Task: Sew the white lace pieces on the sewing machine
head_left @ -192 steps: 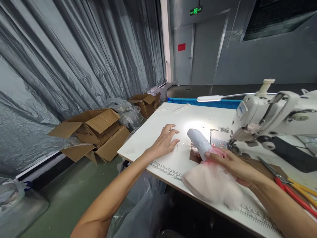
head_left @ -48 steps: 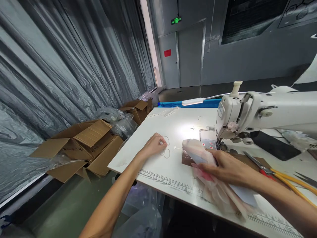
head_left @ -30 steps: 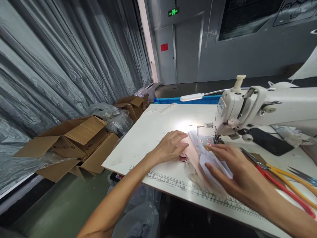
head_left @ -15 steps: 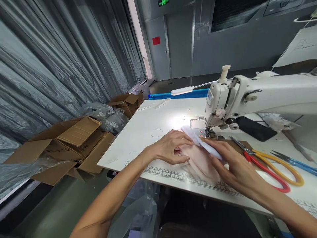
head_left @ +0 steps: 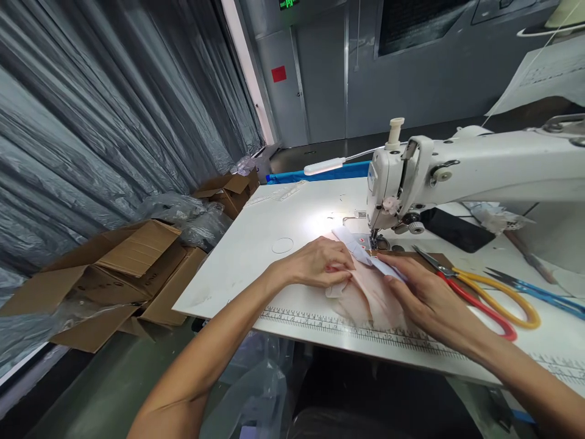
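A pale pink fabric piece (head_left: 365, 296) with a white strip (head_left: 354, 244) on top lies on the white sewing table (head_left: 256, 244), its far end close to the needle of the white sewing machine (head_left: 411, 177). My left hand (head_left: 320, 265) presses on the fabric's left side, fingers pinching its edge. My right hand (head_left: 423, 296) lies flat on the fabric's right side, fingers pointing toward the needle.
Red and yellow handled scissors (head_left: 484, 292) and blue handled scissors (head_left: 534, 292) lie right of my right hand. A black phone (head_left: 452, 228) sits behind the machine. Open cardboard boxes (head_left: 123, 268) and plastic bags stand on the floor at the left. A ruler (head_left: 347, 329) runs along the table's near edge.
My left hand left the thin loops on the table and joined the right hand on the fabric. Both hands slid the fabric toward the machine's needle; the view shifted right.
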`<state>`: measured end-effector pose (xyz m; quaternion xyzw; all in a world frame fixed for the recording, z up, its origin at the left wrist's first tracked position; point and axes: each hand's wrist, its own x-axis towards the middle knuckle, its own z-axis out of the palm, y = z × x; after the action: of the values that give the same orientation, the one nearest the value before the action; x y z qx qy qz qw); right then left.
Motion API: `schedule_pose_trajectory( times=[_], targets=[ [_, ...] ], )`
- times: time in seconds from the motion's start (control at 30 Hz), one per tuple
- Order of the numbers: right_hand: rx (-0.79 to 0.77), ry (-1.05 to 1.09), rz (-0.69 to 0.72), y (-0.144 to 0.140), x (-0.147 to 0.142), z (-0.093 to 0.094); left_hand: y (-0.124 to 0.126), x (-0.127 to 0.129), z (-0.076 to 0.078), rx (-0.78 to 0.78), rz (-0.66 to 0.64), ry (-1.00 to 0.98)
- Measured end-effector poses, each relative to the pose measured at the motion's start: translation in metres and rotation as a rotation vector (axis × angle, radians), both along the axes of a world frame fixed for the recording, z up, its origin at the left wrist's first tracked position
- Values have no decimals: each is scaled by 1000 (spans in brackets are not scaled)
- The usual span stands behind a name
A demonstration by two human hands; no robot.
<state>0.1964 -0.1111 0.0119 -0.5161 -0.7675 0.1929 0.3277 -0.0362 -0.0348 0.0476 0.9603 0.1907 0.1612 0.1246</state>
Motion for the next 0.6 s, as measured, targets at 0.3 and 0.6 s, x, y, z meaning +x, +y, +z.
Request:
schedule_pose_trajectory(
  times=[0.3,0.6],
  targets=[
    [8,-188,-51,18,-8,-2,24,40,5,116,57,221],
    [-111,-86,-210,35,9,-2,3,34,-14,549,212,-106]
  ],
)
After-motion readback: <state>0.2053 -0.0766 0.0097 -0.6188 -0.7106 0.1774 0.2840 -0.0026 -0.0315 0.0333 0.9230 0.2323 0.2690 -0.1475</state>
